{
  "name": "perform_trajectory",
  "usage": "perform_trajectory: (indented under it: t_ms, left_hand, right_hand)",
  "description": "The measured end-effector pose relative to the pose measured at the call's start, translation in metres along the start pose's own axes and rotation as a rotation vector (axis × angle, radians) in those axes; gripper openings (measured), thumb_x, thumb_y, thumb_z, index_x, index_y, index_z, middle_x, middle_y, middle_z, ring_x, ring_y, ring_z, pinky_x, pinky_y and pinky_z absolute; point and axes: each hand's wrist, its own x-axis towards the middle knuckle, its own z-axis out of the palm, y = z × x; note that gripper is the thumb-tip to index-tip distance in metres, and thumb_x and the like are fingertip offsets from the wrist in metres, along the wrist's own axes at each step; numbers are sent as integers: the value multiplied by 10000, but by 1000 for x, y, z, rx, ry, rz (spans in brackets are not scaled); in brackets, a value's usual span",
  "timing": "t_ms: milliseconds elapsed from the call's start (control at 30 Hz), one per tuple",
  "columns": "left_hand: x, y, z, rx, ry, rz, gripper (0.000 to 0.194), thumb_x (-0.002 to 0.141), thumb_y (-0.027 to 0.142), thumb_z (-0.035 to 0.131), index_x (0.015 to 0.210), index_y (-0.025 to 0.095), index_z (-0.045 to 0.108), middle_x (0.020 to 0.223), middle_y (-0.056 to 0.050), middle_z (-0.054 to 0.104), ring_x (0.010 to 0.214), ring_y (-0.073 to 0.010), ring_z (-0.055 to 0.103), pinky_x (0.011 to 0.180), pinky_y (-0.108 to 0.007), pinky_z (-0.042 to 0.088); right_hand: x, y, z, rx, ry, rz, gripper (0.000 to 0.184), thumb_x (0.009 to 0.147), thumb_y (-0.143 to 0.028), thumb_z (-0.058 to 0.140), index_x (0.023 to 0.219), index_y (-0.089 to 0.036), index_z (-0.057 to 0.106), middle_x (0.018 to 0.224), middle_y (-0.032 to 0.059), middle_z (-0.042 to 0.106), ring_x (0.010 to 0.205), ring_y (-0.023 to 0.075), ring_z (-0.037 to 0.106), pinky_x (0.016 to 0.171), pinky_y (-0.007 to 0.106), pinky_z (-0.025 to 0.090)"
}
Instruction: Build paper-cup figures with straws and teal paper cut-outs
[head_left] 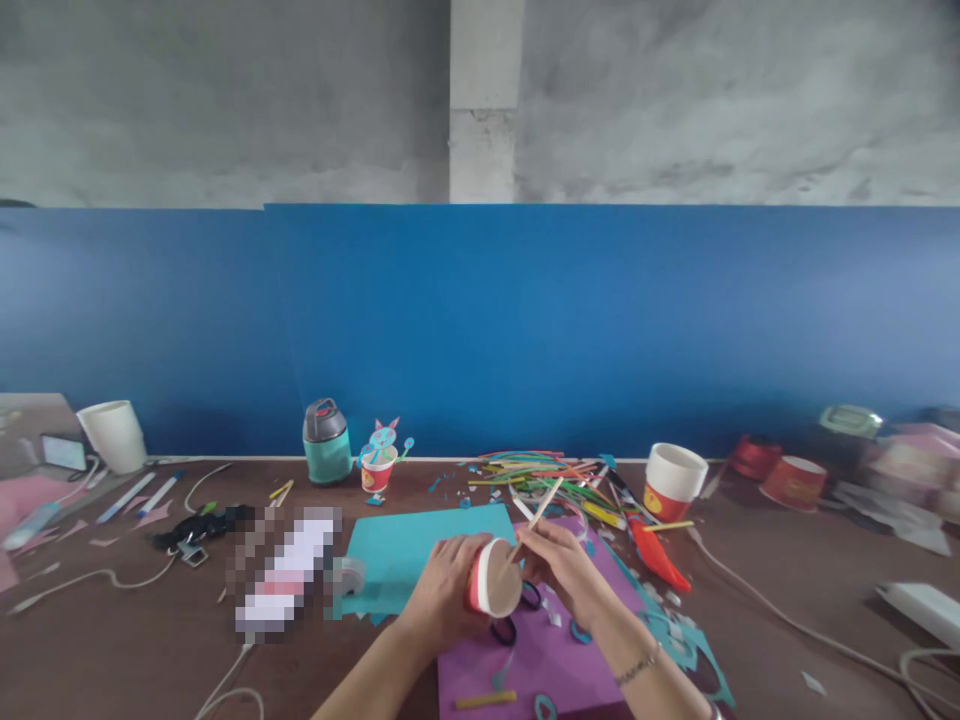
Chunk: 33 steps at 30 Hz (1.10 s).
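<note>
My left hand [448, 590] wraps round a red and white paper cup [501, 582]. The cup is tipped on its side, with its brownish round end turned toward me. Pinched in the fingers of my right hand [561, 568] is a thin pale wooden stick [549, 500], its lower end at the cup's round end. Whether the stick pierces it or only touches it, I cannot tell. Below both hands lies a purple sheet [480, 665]. Dark scissor handles [504, 631] show just under the cup. A turquoise sheet [427, 530] extends behind my left hand.
Colourful thin strips [525, 465] are heaped behind the purple sheet. A paper cup [675, 480] and a red pointed object [660, 560] are to their right. Back left are a decorated cup [379, 470] and a teal flask [327, 455]. A white cable [780, 610] crosses the right side.
</note>
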Motion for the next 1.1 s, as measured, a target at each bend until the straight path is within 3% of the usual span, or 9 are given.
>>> perform_trajectory:
  t_ms: [133,267,367,600,700,833,900,1000,1100]
  left_hand:
    - [-1,1,2,40,-1,-9,697,580,198,709,1225,238,447,1170,-83,607,1030,-288,552,881,-412,399]
    - [3,2,2,77,-3,-30,615,653,277,688,1217,209,456,1126,-108,614,1013,-299,559,867,-422,401]
    - [6,2,-1,94,13,-59,567,670,258,664,1199,207,466,1127,-109,618,1021,-301,561,870,-421,398]
    - [5,4,-1,61,17,22,577,687,312,681,1208,207,455,1143,-106,628,1001,-299,572,865,-421,387]
    - [5,5,1,81,25,26,565,684,310,695,1191,204,470,1123,-104,635,996,-296,572,869,-424,387]
    - [6,4,1,93,75,-50,559,686,298,683,1193,190,474,1117,-122,635,1009,-308,573,875,-445,398]
    - [7,1,2,52,132,-114,565,699,299,669,1212,195,457,1136,-128,626,1033,-314,571,884,-458,406]
    - [8,-7,5,-73,299,-188,601,735,274,625,1274,186,373,1221,-154,571,1113,-308,546,925,-469,409]
    - [8,-11,9,-240,428,-215,599,782,255,568,1311,168,302,1246,-167,540,1140,-282,544,928,-444,437]
  right_hand:
    - [-3,2,6,-57,13,7,360,630,-484,736,622,-142,622,496,2,628,392,71,514,394,171,355]
    - [-14,6,26,-186,-121,104,318,654,-451,689,598,-155,587,454,0,616,341,86,515,346,172,309]
    - [-19,6,34,-241,-130,62,316,686,-445,666,585,-158,579,446,-9,606,327,77,499,329,164,246]
    - [-10,-7,15,-147,159,-32,387,701,-536,652,606,-163,625,345,-60,436,296,48,311,330,182,126]
    - [-9,-3,15,-217,88,-56,376,733,-494,623,553,-166,595,327,-78,367,299,46,262,349,193,120]
    - [-10,9,23,-408,-30,-128,312,725,-352,628,490,-166,542,403,-42,454,374,66,345,394,206,230]
    - [-12,11,24,-511,-2,-259,231,764,-317,594,597,-158,607,472,-30,493,439,94,412,436,213,295]
    - [-17,10,23,-644,68,-499,217,843,-269,507,997,-182,633,629,-17,557,544,131,493,512,224,384]
    - [-25,7,24,-883,-111,-710,378,849,-157,452,1206,-240,543,851,28,610,690,153,561,632,242,448]
